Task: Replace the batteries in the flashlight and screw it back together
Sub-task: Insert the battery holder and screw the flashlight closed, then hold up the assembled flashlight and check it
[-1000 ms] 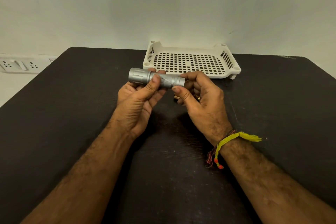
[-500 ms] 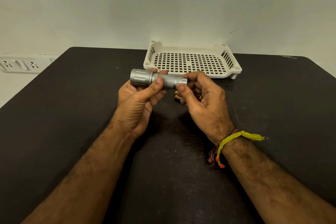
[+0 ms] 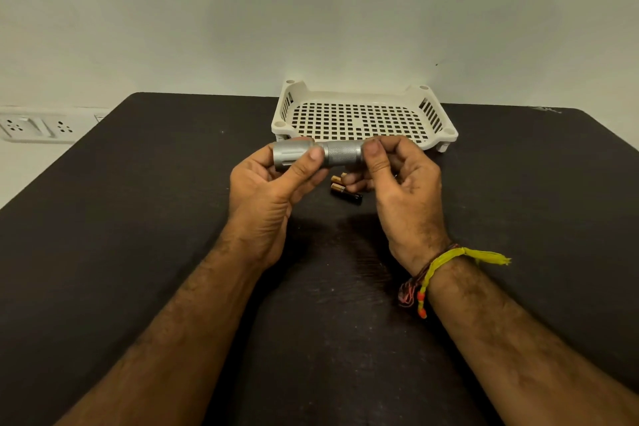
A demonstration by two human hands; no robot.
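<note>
A silver flashlight (image 3: 340, 154) is held level above the black table (image 3: 138, 218), head to the left. My left hand (image 3: 269, 190) grips the head end, thumb across the neck. My right hand (image 3: 401, 183) pinches the tail end with thumb and fingers; the tail cap is hidden under them. Two batteries (image 3: 340, 187) with copper tops and black bodies lie on the table just below the flashlight, partly covered by my right fingers.
A white perforated plastic tray (image 3: 359, 117) sits at the table's far edge, right behind my hands. A white wall socket strip (image 3: 34, 126) is at the left, off the table. A plain wall rises behind.
My right hand has rolled around the tail end, thumb now on top, uncovering the batteries on the table. My left hand shifted slightly toward the head. The flashlight stays in place.
</note>
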